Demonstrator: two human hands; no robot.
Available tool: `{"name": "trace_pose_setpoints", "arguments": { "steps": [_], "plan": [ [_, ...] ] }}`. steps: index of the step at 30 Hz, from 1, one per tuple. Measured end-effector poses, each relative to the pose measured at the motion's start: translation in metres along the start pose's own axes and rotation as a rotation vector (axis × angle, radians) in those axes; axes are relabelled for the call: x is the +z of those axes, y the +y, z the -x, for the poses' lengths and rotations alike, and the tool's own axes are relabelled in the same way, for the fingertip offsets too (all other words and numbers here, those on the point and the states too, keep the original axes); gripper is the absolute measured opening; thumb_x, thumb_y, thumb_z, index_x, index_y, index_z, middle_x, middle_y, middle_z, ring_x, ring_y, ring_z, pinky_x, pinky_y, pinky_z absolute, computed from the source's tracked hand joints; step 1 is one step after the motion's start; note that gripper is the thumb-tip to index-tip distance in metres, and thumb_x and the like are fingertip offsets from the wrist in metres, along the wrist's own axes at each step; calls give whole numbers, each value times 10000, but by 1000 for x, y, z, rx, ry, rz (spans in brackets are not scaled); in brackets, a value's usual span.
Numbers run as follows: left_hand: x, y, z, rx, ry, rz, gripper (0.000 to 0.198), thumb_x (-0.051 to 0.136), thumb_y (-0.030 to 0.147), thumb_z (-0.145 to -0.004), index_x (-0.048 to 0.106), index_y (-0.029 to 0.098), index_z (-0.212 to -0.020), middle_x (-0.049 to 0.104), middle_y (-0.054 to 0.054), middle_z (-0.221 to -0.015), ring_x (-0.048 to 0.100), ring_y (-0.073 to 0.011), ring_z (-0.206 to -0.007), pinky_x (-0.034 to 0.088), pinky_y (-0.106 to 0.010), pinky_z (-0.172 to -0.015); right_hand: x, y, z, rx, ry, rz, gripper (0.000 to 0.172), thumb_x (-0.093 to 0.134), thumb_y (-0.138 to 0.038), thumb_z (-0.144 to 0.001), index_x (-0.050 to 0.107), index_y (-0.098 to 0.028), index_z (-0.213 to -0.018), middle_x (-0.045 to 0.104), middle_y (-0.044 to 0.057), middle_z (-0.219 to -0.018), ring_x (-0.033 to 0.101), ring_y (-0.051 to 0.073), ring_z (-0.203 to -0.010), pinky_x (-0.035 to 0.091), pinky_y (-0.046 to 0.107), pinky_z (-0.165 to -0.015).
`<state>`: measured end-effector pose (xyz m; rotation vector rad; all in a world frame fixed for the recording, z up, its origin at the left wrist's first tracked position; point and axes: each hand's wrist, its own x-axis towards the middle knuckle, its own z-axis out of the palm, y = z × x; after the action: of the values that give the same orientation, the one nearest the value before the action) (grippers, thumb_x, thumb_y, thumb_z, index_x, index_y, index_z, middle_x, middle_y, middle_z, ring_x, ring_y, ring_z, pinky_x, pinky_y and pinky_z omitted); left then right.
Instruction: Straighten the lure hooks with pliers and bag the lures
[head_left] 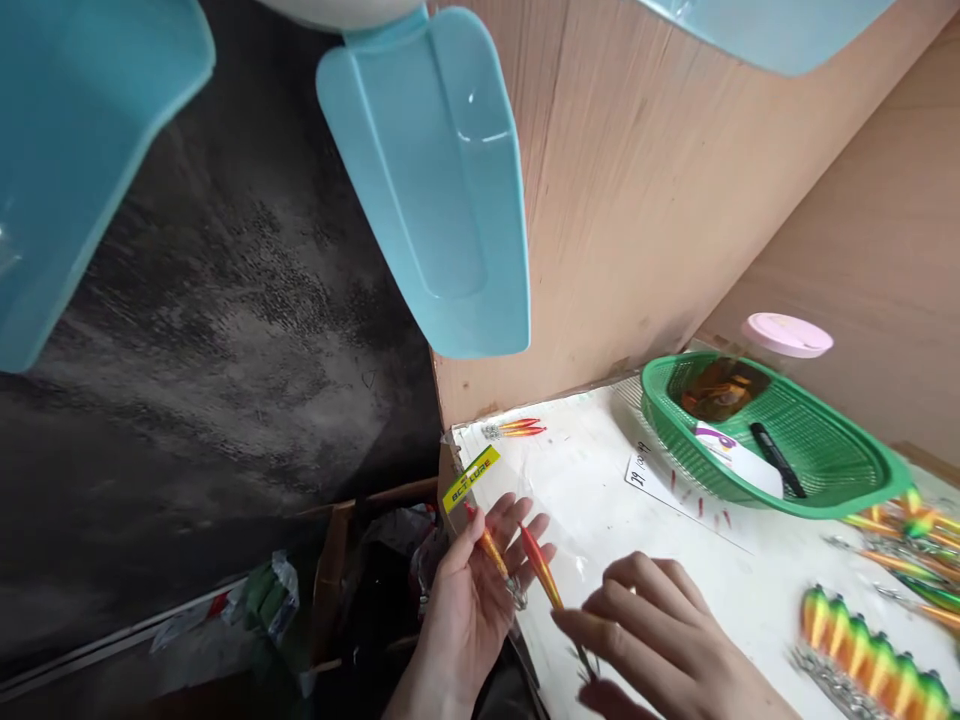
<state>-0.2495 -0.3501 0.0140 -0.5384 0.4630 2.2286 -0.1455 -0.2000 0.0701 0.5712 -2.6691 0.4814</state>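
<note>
My left hand (476,590) is turned palm up near the table's left corner, its thumb pressed on a fishing lure (491,552) with orange body and a metal hook end. A yellow header card (471,478) printed "BCT LURE" juts out beyond the thumb, at the lure's upper end; I cannot make out whether a clear bag surrounds it. Between thumb and forefinger, my right hand (660,630) pinches a second lure (541,568), red at the tip and yellow-orange lower down. That one slants toward the left fingers, its hook end low and partly hidden.
Small red-yellow lures (517,428) lie at the table's far left corner. A green basket (840,500) holds a pink-lidded jar (787,335) and a black marker (778,458). Several green-orange lures (874,650) lie at right. Blue plastic bins (442,180) hang overhead.
</note>
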Motion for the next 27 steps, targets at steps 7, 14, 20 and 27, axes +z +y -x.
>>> {"name": "trace_pose_setpoints", "arguments": {
  "steps": [7,14,20,27],
  "plan": [
    [4,-3,5,-27,-8,2,418,407,305,-1021,753,79,-956,766,-138,-1065,707,-271,-1059,560,-419,-956,22,4,1,-65,257,219,261,400,-179,-1002,650,-221,-943,729,68,-985,595,232,-860,390,396,-778],
    [-5,-6,7,-35,-64,10,396,407,253,-1019,762,83,-968,769,-133,-1057,720,-256,-1028,576,-379,-917,13,5,-8,95,203,-18,68,541,-181,-950,592,-211,-916,596,6,-715,537,161,-655,417,324,-661],
    [-28,12,5,71,-121,27,366,414,196,-1021,768,103,-1007,762,-127,-1087,721,-253,-1031,554,-419,-974,57,75,-63,484,118,-132,166,521,-282,-977,619,-173,-899,643,23,-787,596,126,-635,519,281,-615],
    [-51,19,2,133,-247,-30,289,482,108,-983,742,107,-1110,703,-141,-1226,639,-293,-1181,475,-466,-1084,133,105,-131,672,-101,90,297,621,-346,-948,611,-174,-1190,639,73,-1196,653,203,-1005,557,414,-850]
  ]
}}
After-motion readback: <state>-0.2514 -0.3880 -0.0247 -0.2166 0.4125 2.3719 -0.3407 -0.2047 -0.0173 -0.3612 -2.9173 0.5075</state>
